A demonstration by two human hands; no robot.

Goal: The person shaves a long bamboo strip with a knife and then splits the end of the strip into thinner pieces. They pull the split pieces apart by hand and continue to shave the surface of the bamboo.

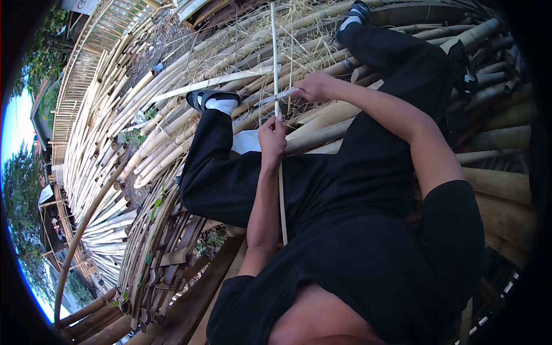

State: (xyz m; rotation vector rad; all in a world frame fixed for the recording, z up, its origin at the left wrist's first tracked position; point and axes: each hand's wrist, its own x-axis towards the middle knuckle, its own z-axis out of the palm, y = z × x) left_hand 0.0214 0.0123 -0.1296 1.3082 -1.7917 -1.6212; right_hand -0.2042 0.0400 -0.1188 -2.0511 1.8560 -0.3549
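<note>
A long, thin bamboo strip (pixel 274 52) runs from the top of the view down past my lap. My left hand (pixel 272 140) is closed around it, between my knees. Just beyond, my right hand (pixel 316 87) grips a knife (pixel 283 95) by its handle. Its pale, narrow blade points left and crosses the strip a little above my left fingers. The lower part of the strip passes by my left forearm and over my dark trousers (pixel 345 184). Something white lies under the left wrist, partly hidden.
Bamboo poles (pixel 322 138) lie beneath and around my legs. Straw-like shavings (pixel 247 52) cover the ground ahead. My sandalled foot (pixel 215 100) rests on poles. A large bamboo stack (pixel 100 132) and a slatted fence (pixel 103 34) stand at left; a curved pole (pixel 86 224) arches nearby.
</note>
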